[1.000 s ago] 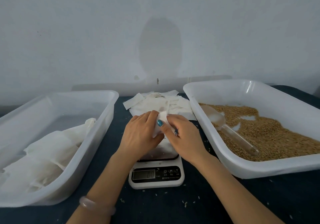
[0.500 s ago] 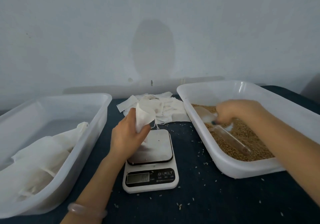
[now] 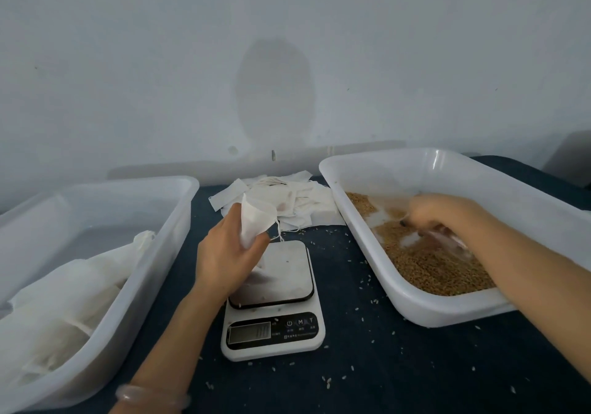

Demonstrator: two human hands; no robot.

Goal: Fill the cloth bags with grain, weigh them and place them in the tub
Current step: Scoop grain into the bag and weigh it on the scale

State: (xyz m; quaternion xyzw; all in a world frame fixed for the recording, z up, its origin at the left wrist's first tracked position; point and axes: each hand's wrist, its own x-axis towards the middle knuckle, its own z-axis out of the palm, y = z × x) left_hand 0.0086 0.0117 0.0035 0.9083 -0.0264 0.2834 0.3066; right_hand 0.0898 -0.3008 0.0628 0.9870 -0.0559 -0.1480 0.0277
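My left hand (image 3: 224, 253) grips a small white cloth bag (image 3: 256, 221) upright above the far left corner of the kitchen scale (image 3: 271, 301), whose steel plate is bare. My right hand (image 3: 438, 213) is inside the right tub (image 3: 367, 170), curled round the handle of a clear plastic scoop (image 3: 447, 237) that lies blurred in the brown grain (image 3: 431, 266). The left tub (image 3: 160, 186) holds several filled white bags (image 3: 64, 285).
A heap of empty cloth bags (image 3: 287, 199) lies at the back between the two tubs, by the wall. Loose grains are scattered over the dark tablecloth (image 3: 399, 365) around the scale. A bracelet sits on my left wrist.
My right hand left the bag, reached into the grain tub and took the scoop, which now moves through the grain. My left hand lifted the bag off the scale.
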